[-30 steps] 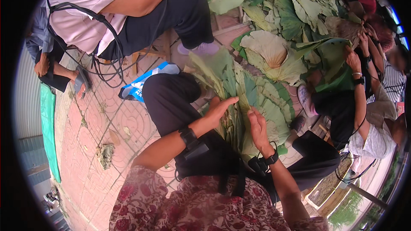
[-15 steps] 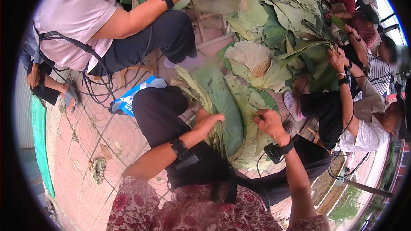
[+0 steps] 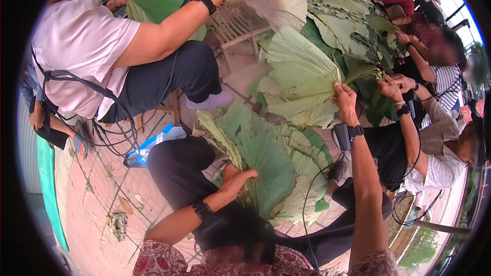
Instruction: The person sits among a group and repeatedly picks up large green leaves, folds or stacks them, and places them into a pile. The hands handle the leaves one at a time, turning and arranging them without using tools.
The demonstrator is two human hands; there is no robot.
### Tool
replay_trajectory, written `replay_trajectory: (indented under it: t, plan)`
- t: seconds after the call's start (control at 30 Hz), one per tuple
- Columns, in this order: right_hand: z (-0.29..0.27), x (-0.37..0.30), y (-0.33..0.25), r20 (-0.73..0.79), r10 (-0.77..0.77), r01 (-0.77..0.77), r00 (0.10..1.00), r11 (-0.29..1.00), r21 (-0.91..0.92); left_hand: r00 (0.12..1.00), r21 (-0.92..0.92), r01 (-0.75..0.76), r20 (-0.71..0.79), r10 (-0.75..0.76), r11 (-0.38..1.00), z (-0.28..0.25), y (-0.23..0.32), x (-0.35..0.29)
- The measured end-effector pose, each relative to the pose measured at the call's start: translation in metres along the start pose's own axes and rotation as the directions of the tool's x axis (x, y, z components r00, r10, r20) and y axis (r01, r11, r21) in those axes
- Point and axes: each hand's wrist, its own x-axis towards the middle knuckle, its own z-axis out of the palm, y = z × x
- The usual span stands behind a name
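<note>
The left hand [image 3: 236,179] clasped a dull-green bundle of broad leaves [image 3: 268,161] as, beyond it, the right hand [image 3: 347,103] pinched a pale-green, fan-shaped leaf [image 3: 300,66] that tugging might tear.

A pale green dried lotus leaf [image 3: 302,64] spread like a fan, its veins running together to the point pinched by the fingers of the right hand [image 3: 347,103]; whether it touched the leaves behind it was unclear. A stack of lotus leaves [image 3: 306,156] lay nearer, between the knees, ragged-edged and overlapping. Its topmost leaf [image 3: 268,156] was broad and duller blue-green, with a yellowish folded leaf [image 3: 219,134] along its left side, by the left hand [image 3: 235,180].
</note>
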Motion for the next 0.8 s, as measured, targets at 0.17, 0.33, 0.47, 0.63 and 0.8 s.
replay_trajectory:
  t: [0.17, 0.33, 0.47, 0.63, 0.8]
  plan:
    - [0.013, 0.058, 0.102, -0.037, 0.37, -0.308, 0.928, 0.819, 0.484, 0.999, 0.028, 0.054, 0.0, -0.054, 0.998, 0.004, 0.008, -0.001]
    - [0.027, 0.067, 0.232, 0.019, 0.605, -0.491, 0.796, 0.627, 0.605, 0.994, 0.042, 0.111, 0.018, -0.111, 0.993, 0.006, 0.019, -0.003]
    - [0.056, 0.055, 0.262, 0.044, 0.675, -0.581, 0.737, 0.598, 0.552, 0.989, 0.045, 0.14, -0.054, -0.138, 0.989, 0.007, 0.025, -0.011]
    - [-0.05, 0.104, 0.35, 0.038, -0.407, 0.396, 0.913, 0.858, -0.327, 0.988, 0.092, 0.112, 0.094, -0.121, 0.989, 0.015, 0.034, 0.004]
    - [0.038, 0.051, 0.31, 0.287, 0.265, 0.151, 0.92, 0.438, -0.886, 0.994, 0.121, 0.112, -0.01, -0.111, 0.986, 0.009, 0.033, -0.008]
